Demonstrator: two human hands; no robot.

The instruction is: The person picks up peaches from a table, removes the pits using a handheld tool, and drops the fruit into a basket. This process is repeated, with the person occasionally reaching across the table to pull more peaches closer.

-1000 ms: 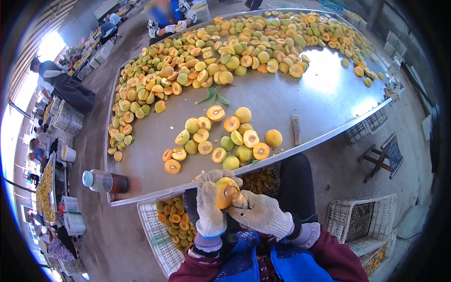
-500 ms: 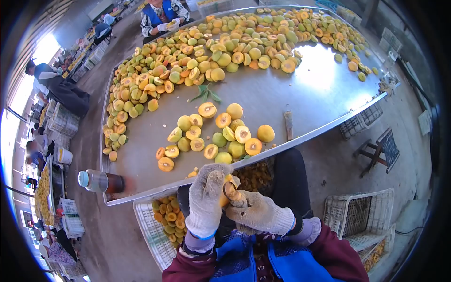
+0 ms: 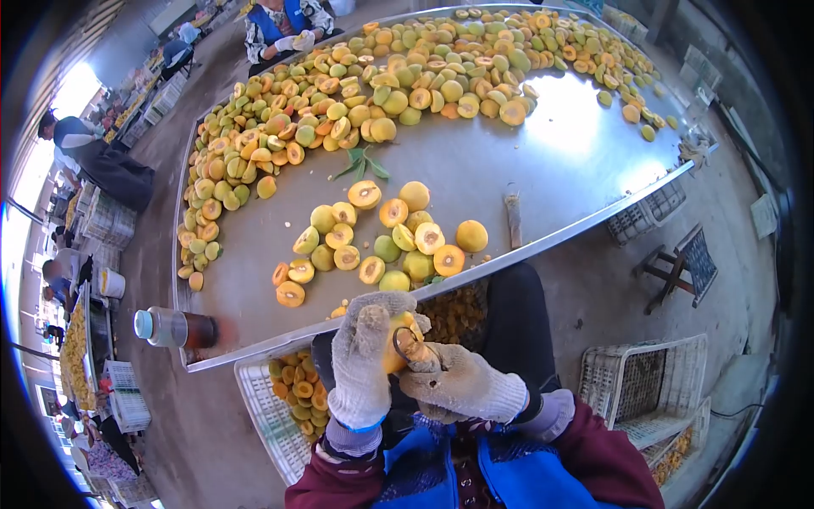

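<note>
My left hand [image 3: 363,360], in a pale knit work glove, is closed around a yellow peach [image 3: 395,360] in front of my lap. My right hand [image 3: 466,383], in a browner, stained glove, grips a small pitting tool with a dark curved loop [image 3: 398,341], whose handle is mostly hidden by the fingers. The loop touches the peach. Just beyond my hands, on the metal table [image 3: 458,161], lies a loose group of peach halves [image 3: 370,270] and whole peaches [image 3: 471,236], some cut faces showing the stone.
A large heap of peaches [image 3: 394,102] covers the table's far side. Leaves [image 3: 363,163], a flat strip-like tool [image 3: 514,220] and a jar of dark liquid [image 3: 174,328] lie on it. Crates [image 3: 644,386] and a folding stool [image 3: 682,267] stand right. A co-worker [image 3: 284,34] sits opposite.
The view has shifted slightly. My left hand has turned the peach, so more of it shows, and the tool's loop sits against it. Both hands keep their holds.
</note>
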